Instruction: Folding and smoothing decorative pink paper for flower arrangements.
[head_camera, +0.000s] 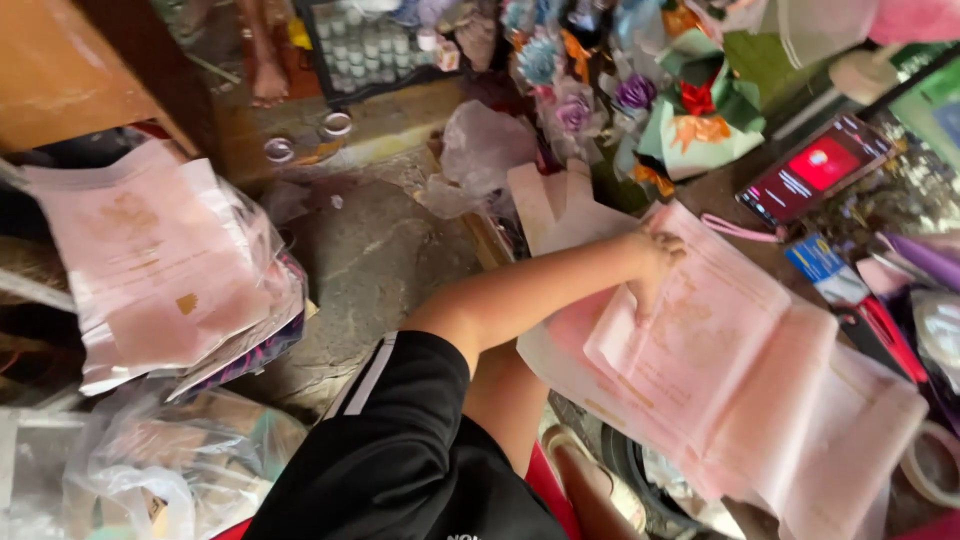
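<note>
My left hand (655, 262) reaches across from the lower left and rests with curled fingers on the top edge of a stack of pale pink printed paper sheets (720, 370). The sheets lie spread and partly folded over a cluttered work surface at the right. My forearm crosses above my bare knee (505, 410) and a sandalled foot (590, 485). A black sleeve with white stripes (400, 440) covers my upper arm. My right hand is out of the picture.
A second pile of pink sheets in clear plastic (165, 265) lies at the left. Paper flower bouquets (640, 100) stand at the back, with a lit phone (815, 165) to the right. A tape roll (930, 465) sits at the right edge. Another person's bare foot (268, 75) is at the top.
</note>
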